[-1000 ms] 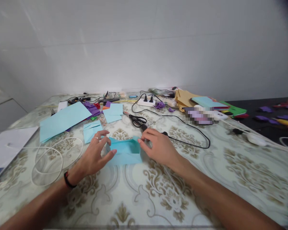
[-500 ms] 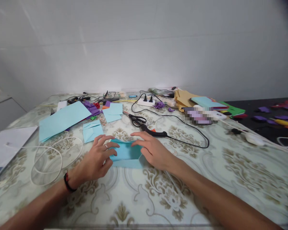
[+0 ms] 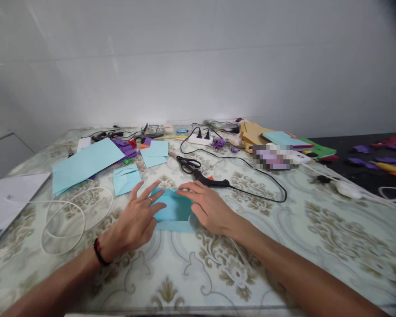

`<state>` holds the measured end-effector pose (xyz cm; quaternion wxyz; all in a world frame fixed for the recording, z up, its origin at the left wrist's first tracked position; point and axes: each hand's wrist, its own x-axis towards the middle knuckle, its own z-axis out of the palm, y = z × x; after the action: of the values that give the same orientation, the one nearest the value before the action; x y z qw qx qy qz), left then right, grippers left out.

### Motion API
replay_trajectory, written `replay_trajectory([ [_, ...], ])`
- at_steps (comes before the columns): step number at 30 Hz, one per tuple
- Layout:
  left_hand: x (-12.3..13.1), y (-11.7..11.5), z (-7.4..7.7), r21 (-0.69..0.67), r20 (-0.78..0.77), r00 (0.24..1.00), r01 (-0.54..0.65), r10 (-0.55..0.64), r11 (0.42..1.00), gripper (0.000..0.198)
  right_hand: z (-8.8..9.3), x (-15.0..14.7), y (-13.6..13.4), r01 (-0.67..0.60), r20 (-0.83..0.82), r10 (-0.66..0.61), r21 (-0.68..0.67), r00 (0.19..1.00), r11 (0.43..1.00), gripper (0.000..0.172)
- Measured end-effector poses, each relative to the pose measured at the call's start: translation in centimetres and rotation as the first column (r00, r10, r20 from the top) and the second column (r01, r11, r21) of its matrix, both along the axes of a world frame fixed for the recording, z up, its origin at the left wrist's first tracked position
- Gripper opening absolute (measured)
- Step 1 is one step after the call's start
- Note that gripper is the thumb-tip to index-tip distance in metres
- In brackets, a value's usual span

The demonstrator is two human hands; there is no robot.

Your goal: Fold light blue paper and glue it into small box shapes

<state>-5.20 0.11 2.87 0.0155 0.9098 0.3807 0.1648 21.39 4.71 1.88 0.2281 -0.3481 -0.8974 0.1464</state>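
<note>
On the patterned table [image 3: 171,273] in front of me: folded blue paper [image 3: 173,211], edges raised, near middle. Left hand [image 3: 137,220] at its nine o'clock, open, fingers spread; right hand [image 3: 211,209] at three, fingers bent over that end, can't tell if gripping. Black glue gun [image 3: 214,182] at one, scissors [image 3: 188,164] twelve, power strip [image 3: 194,139] beyond.

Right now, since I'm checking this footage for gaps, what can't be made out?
In the head view:
Blue paper's ends: partly covered by the left hand and right hand.
Pixelated item: detail masked by the mosaic.
White sheet: cut off by the left edge.
Purple pieces, far right: exact shapes lost to blur.
</note>
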Motion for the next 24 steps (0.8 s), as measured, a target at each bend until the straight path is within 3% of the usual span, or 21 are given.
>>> replay_trajectory([
  [4, 0.0, 0.2, 0.0, 0.018, -0.005, 1.000, -0.027, 0.027, 0.999, 0.049, 0.2, -0.4, -0.3, 0.056, -0.015, -0.057, -0.009, 0.998, 0.998, 0.044],
  [10, 0.5, 0.4, -0.6, 0.005, 0.000, 0.988, -0.156, 0.156, 0.988, 0.028, -0.1, -0.9, -0.5, 0.135, -0.051, -0.140, -0.082, 0.989, 0.987, 0.033],
  [12, 0.4, 0.5, -0.8, -0.021, 0.019, 0.991, -0.130, 0.130, 0.991, 0.027, -0.3, -0.8, -0.5, 0.118, -0.067, -0.126, -0.105, 0.990, 0.987, 0.034],
  [18, -0.5, 0.5, -1.2, -0.190, 0.093, 0.996, 0.007, 0.011, 0.982, 0.053, -0.4, -0.5, -0.3, 0.074, -0.104, -0.090, -0.150, 0.990, 0.986, 0.044],
  [24, -0.9, 0.4, -0.5, -0.267, 0.131, 0.991, 0.064, -0.029, 0.962, 0.043, -0.5, -0.4, -0.2, 0.067, -0.121, -0.090, -0.178, 0.989, 0.982, 0.046],
])
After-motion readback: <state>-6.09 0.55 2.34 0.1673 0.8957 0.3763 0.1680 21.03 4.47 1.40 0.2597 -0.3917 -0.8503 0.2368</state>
